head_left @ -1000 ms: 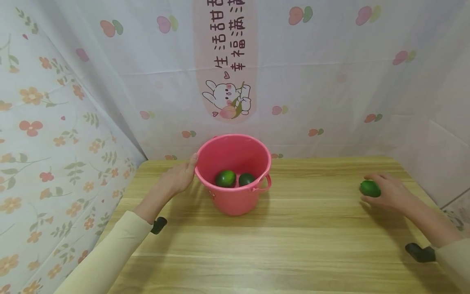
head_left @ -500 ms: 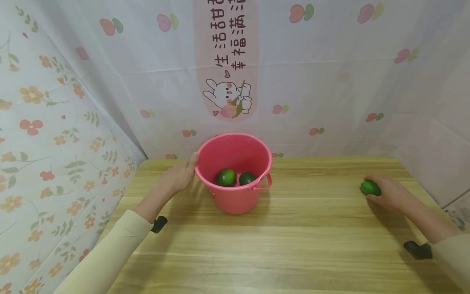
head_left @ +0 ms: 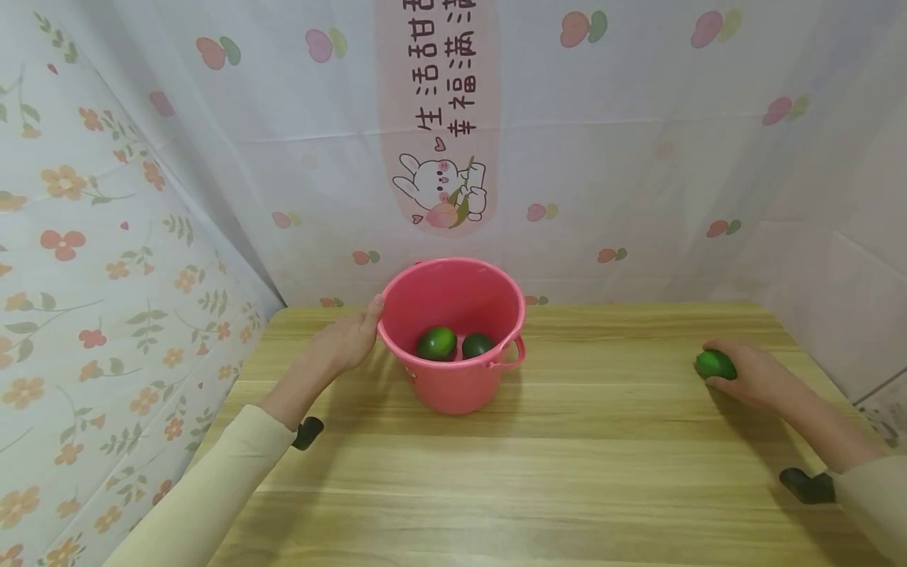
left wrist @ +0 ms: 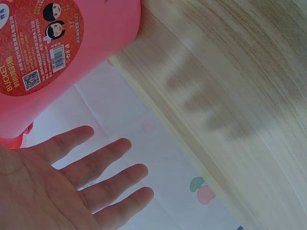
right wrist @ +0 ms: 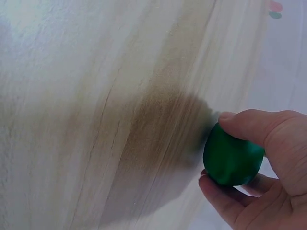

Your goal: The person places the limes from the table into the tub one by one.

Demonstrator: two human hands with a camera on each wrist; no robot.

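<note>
A pink bucket (head_left: pixel 453 390) stands upright on the table, with two dark green, lime-like fruits (head_left: pixel 436 344) at its bottom. My left hand (head_left: pixel 347 339) is at the bucket's left side, its thumb right at the rim. In the left wrist view, the four fingers (left wrist: pixel 103 163) stretch out straight and spread, outside the bucket. Far to the right, my right hand (head_left: pixel 754 374) pinches a green lime (head_left: pixel 716 365) between thumb and fingers. The right wrist view has this lime (right wrist: pixel 232 155) close over the wood, partly covered by the hand.
The wooden table (head_left: pixel 567 472) ends at a white printed curtain (head_left: pixel 609 157) behind the bucket. A floral cloth (head_left: pixel 106 315) hangs along the left side. The bucket's pink handle (head_left: pixel 512 356) hangs on its right. Dark wrist devices (head_left: pixel 808 486) sit by the sleeves.
My right hand's thumb and fingers have drawn in around the lime, which they now hold. The left hand and the bucket have hardly moved.
</note>
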